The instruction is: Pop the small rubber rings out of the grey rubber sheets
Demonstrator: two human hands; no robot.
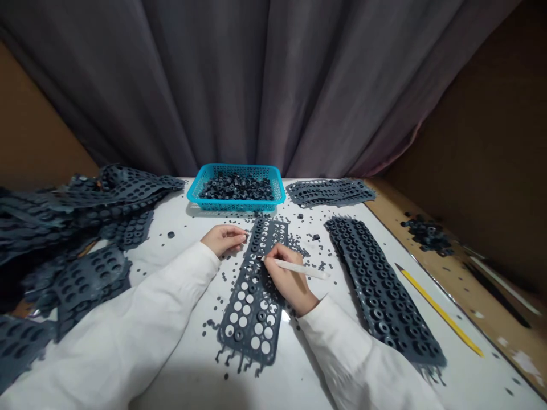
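Gripping white stick (pixel 304 269) in right hand (pixel 290 279) over part-emptied sheet (pixel 251 326) with rings (pixel 261 315) remaining, left hand (pixel 224 239) curled beside it, hold unclear.

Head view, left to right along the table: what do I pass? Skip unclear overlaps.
Dark sheet pile → left hand → right hand holding white pen-like tool → studded dark sheet → yellow pencil-like tool.

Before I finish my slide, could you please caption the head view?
Right hand holding a white pen-like tool over a perforated dark sheet; left hand nearby.
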